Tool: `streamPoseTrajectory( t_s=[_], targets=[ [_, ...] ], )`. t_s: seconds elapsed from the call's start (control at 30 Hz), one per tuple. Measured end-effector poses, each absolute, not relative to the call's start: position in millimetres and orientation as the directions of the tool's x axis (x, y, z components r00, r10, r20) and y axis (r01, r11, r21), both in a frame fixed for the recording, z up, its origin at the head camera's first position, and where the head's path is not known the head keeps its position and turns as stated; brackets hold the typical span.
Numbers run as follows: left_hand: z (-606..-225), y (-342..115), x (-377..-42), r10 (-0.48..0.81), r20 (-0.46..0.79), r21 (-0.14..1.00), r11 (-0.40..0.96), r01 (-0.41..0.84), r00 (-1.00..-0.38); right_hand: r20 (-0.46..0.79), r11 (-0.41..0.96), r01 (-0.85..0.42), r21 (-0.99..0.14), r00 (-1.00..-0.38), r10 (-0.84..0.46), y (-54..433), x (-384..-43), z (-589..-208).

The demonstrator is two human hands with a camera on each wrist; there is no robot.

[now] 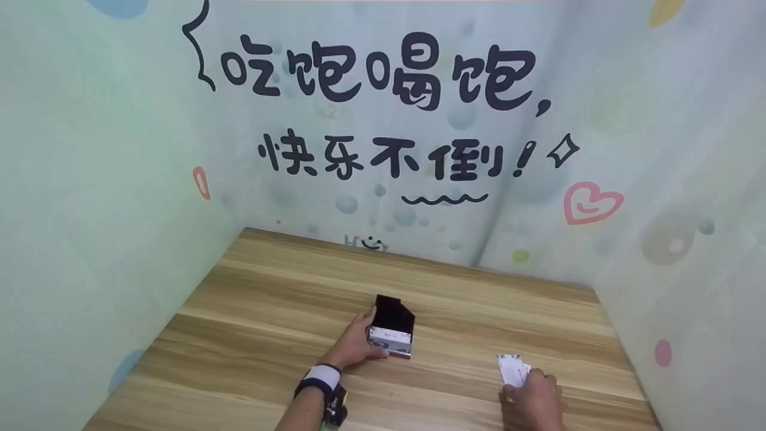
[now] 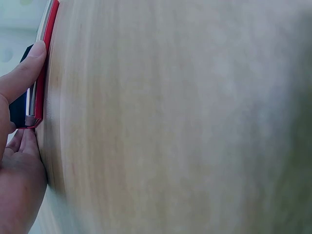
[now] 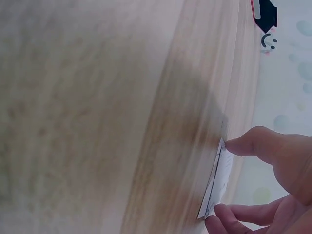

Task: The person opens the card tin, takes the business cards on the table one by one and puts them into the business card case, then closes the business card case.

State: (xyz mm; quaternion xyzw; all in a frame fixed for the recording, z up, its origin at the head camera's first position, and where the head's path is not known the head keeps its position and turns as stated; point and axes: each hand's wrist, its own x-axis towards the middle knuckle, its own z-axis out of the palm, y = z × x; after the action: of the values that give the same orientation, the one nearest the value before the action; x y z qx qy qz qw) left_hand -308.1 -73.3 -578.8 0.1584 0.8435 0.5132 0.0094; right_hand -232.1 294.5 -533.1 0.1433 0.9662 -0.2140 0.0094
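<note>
At six o'clock in the head view, the left hand grips a black case between thumb and fingers, close to the wooden table. Around four o'clock from it, the right hand pinches white cards between thumb and partly curled fingers.

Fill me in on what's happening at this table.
At a wooden table, a person's left hand grips an open black-and-red card case with what looks like a white card in it. Off to the right, apart from the case, the right hand pinches at least two white cards.
</note>
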Motion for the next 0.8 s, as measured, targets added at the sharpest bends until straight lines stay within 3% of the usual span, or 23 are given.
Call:
streamPoseTrajectory(
  t_s=[0.5, 0.8],
  targets=[
    [-578, -74, -306, 0.277, 0.153, 0.866, 0.425, 0.264, -0.948, -0.008, 0.883, 0.238, -0.404, -0.967, 0.256, 290, -232, -532],
    [-578, -72, -307, 0.279, 0.176, 0.863, 0.417, 0.284, -0.944, 0.006, 0.925, 0.190, -0.328, -0.979, 0.203, 280, -236, -527]
  ],
)
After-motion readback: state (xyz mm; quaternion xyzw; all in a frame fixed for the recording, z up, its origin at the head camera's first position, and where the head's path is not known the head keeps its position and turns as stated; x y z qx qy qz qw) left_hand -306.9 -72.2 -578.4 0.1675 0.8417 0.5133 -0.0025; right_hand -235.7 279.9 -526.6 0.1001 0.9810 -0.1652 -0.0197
